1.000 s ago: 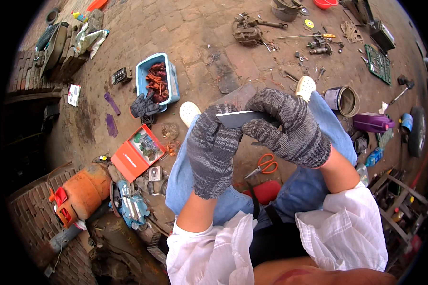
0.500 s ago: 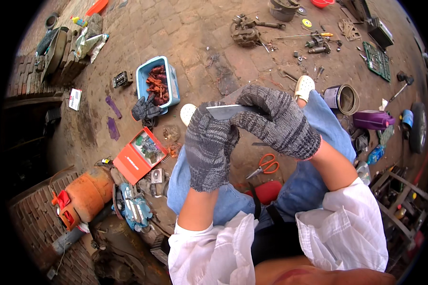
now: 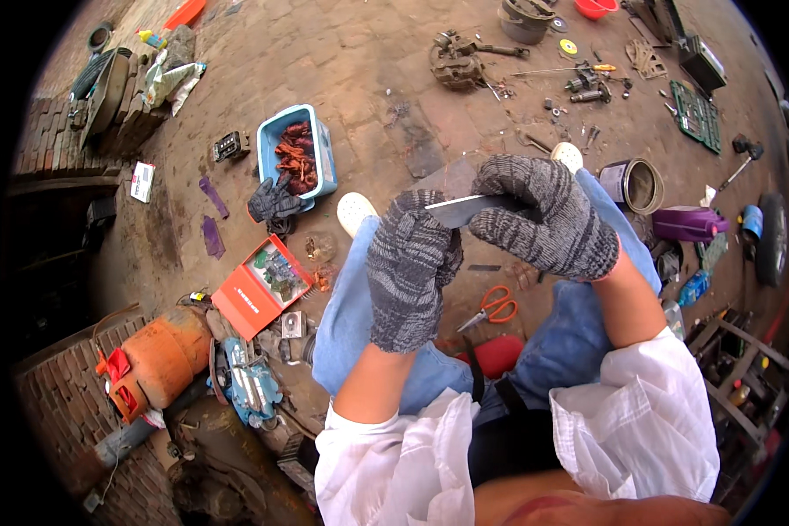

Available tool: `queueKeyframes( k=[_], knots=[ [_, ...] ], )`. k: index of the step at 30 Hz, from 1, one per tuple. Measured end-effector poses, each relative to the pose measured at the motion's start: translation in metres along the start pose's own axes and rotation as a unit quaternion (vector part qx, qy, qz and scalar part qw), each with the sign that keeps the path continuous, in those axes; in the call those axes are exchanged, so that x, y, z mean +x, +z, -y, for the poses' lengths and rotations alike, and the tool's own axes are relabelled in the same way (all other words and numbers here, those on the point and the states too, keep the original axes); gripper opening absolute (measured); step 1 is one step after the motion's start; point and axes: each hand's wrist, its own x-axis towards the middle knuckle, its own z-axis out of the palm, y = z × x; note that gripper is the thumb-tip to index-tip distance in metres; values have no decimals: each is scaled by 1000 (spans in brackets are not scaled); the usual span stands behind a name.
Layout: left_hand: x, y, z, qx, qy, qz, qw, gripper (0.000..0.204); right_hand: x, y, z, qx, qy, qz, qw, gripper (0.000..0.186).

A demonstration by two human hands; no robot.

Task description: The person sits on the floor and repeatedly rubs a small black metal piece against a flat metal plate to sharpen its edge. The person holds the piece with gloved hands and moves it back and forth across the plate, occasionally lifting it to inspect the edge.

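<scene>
Both my hands wear grey and black knitted gloves and are raised close together over my lap. My left hand (image 3: 414, 267) is closed, with one end of a thin flat grey strip (image 3: 456, 210) lying at its top. The strip has a pale, bright long edge. My right hand (image 3: 548, 219) pinches the strip's other end between thumb and fingers. Behind the strip, between the gloves, shows a thin brownish sheet (image 3: 451, 178); I cannot tell which hand holds it. Below the hands, orange-handled scissors (image 3: 498, 307) and a small dark strip (image 3: 484, 267) lie on the ground.
To the left stand a blue bin (image 3: 329, 162) of copper-coloured windings, spare gloves (image 3: 273, 202), an open red box (image 3: 250, 302) and an orange gas cylinder (image 3: 162, 359). On the right are a metal bucket (image 3: 618, 184), a purple jug (image 3: 684, 223) and a green tool case (image 3: 697, 118).
Both hands have shifted a little to the right in the picture, with the thin strip between them. Their grip looks much the same.
</scene>
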Motion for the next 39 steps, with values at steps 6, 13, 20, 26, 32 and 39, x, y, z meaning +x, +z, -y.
queueKeyframes(
  k=[6, 13, 20, 26, 32, 39],
  knots=[
    [1, 2, 13, 67, 64, -35, 995, 22, 3, 7, -5, -46, -42, -2, 998, 31],
    [-1, 7, 10, -57, 43, -49, 996, 24, 3, 14, -7, -41, -40, -24, 998, 32],
    [1, 8, 15, -71, 1, -68, 995, 30, 8, 15, -3, 9, -32, -7, 999, 36],
    [2, 6, 14, -81, -9, -60, 995, 28, 8, 17, -1, 121, 30, 55, 991, 39],
    [0, -2, 11, -287, -118, 33, 950, 32, 9, 20, 3, 160, 18, 39, 986, 37],
    [2, 3, 1, -264, -105, 64, 957, 48, 9, 16, 2, 208, 54, 75, 974, 34]
  ],
)
